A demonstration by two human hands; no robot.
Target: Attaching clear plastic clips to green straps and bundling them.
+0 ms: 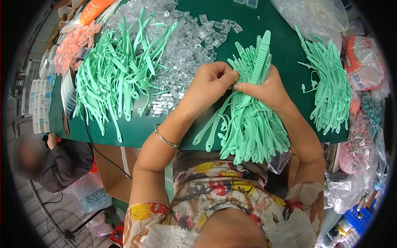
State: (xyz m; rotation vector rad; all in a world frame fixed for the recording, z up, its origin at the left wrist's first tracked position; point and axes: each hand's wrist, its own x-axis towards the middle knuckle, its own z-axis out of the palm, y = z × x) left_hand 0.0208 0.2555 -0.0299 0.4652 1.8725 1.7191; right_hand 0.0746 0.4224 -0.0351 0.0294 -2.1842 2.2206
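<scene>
A thick bundle of mint-green ridged plastic straps (254,124) is between my two hands at the table's near edge. My right hand (271,89) is wrapped round its upper part, the thumb lying across the front. The upper ends fan upward, while the long tails hang over the edge toward me. My left hand (213,84) is closed in a pinch at the bundle's left side, its thumb tip against the straps; its other fingertips are hidden. A few straps splay out to the lower left beneath that hand.
A loose heap of similar green straps (120,70) lies left, beside a pile of small clear plastic pieces (182,62). Another strap bunch (328,82) rests right, near bagged goods (364,62). Orange pieces (78,43) lie far left. Another person (62,165) is at lower left, near a cardboard box (111,165).
</scene>
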